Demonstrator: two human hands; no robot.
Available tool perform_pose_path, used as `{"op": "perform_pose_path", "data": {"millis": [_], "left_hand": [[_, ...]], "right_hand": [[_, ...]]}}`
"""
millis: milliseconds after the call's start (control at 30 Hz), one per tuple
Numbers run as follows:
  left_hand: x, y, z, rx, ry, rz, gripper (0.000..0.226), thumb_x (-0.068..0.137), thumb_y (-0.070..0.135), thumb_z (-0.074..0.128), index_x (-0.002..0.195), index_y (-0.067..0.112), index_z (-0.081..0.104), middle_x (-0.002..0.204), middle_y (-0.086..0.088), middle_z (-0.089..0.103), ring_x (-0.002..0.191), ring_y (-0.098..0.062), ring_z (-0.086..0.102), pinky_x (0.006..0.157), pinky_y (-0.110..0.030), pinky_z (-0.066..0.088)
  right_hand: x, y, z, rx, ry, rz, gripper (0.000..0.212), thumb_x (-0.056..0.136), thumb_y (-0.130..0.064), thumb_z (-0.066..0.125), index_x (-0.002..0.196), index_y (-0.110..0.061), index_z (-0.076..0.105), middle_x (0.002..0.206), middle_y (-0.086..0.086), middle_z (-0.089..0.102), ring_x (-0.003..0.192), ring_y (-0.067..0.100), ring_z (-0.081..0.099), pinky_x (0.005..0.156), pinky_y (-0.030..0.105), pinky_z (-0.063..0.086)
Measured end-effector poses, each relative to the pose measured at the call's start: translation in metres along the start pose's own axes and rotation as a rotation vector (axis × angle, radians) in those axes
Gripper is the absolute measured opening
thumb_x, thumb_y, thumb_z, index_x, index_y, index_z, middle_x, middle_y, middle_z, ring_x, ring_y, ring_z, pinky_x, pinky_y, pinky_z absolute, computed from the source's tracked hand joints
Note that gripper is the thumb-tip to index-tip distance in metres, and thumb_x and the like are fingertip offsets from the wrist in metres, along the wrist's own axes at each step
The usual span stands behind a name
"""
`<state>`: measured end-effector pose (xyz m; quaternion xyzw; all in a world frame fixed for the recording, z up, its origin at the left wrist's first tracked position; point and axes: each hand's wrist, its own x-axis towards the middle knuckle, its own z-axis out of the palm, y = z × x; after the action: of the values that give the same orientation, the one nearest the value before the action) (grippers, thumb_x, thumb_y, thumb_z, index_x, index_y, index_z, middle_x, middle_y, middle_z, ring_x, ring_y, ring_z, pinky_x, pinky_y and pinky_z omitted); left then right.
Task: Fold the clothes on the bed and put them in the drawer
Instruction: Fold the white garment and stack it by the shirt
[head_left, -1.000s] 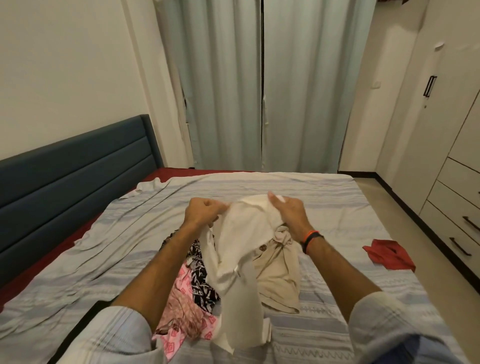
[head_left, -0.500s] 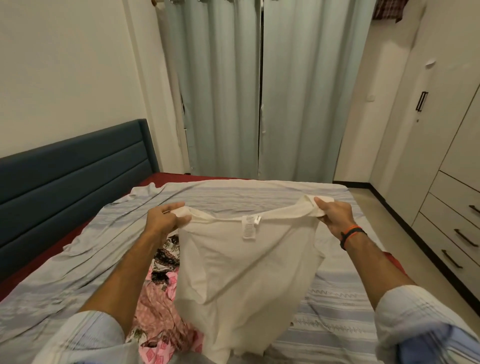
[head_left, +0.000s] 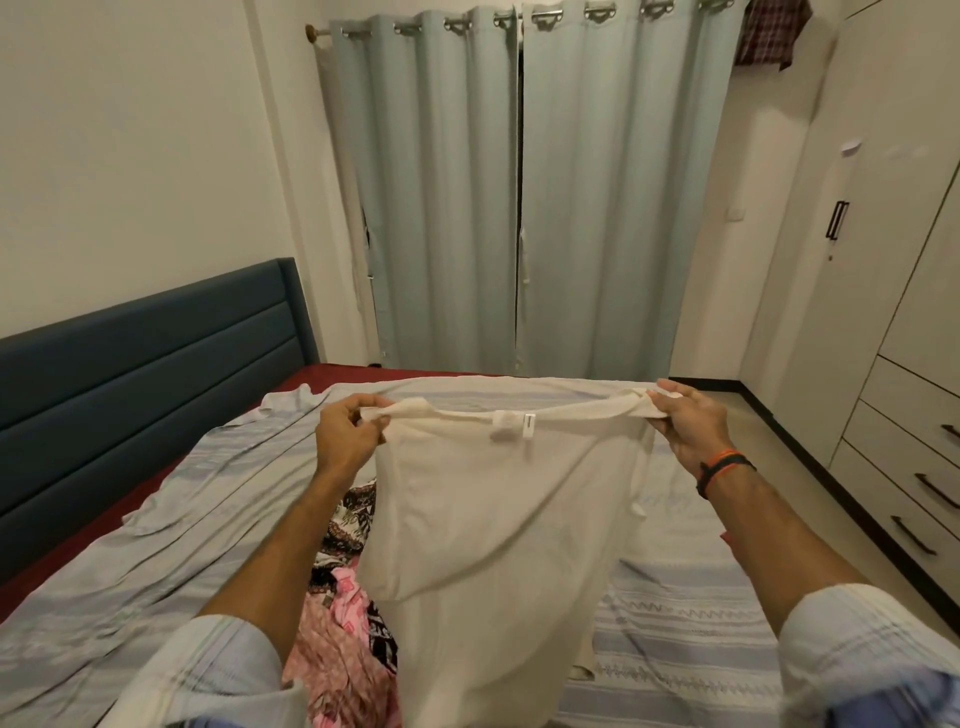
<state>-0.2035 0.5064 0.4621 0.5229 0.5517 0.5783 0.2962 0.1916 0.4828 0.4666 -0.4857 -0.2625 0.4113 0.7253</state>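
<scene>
We hold the cream-white thin knit garment (head_left: 498, 530) up in the air over the bed covered with a pale blue striped sheet (head_left: 691, 639). Left hand (head_left: 345, 441) pinches the left end of its top edge, thumb and fingers curled on the bunched fabric. The edge runs taut and roughly level across to the right hand (head_left: 685, 428), which grips the other end the same way. Both hands sit about equally far out.

The long axis hangs straight down from the grip line, toward us, so in our judgement laying it flat means lowering forward onto the bare sheet.

Left of the hanging cloth lies the pile of pink and black-and-white patterned clothes (head_left: 343, 634), partly hidden behind it. Bottom hem is cut off by the frame. Sleeves are hard to make out. The beige drawers with dark handles (head_left: 914, 467) are far right, closed, partly cropped.
</scene>
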Motion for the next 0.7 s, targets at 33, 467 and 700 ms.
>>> {"op": "perform_pose_path", "data": {"millis": [33,467,700], "left_hand": [[0.001,-0.002,0.001,0.046,-0.012,-0.017,0.025,0.085,-0.004,0.068,0.086,0.020,0.072,0.100,-0.007,0.070,0.093,-0.025,0.068,0.072,-0.037,0.062],[0.013,0.003,0.006,-0.365,-0.127,-0.400,0.040,0.083,-0.008,0.067,0.121,0.003,0.063,0.110,-0.009,0.064,0.099,-0.026,0.061,0.083,-0.039,0.055],[0.014,0.010,0.003,0.219,0.110,-0.007,0.034,0.074,0.008,0.083,0.107,0.011,0.074,0.107,-0.002,0.066,0.096,-0.019,0.058,0.090,-0.036,0.052]], "right_hand": [[0.001,0.001,0.000,-0.003,0.011,-0.007,0.020,0.089,0.007,0.062,0.092,-0.012,0.062,0.096,0.008,0.064,0.084,0.017,0.065,0.055,0.019,0.056],[0.013,0.015,-0.003,-0.127,-0.140,0.029,0.022,0.079,0.016,0.062,0.098,0.007,0.069,0.093,0.015,0.067,0.093,0.026,0.063,0.077,0.026,0.058],[0.018,0.013,-0.005,-0.661,-0.065,-0.219,0.023,0.070,-0.005,0.084,0.091,-0.011,0.078,0.088,0.003,0.073,0.089,0.018,0.067,0.085,0.031,0.053]]}}
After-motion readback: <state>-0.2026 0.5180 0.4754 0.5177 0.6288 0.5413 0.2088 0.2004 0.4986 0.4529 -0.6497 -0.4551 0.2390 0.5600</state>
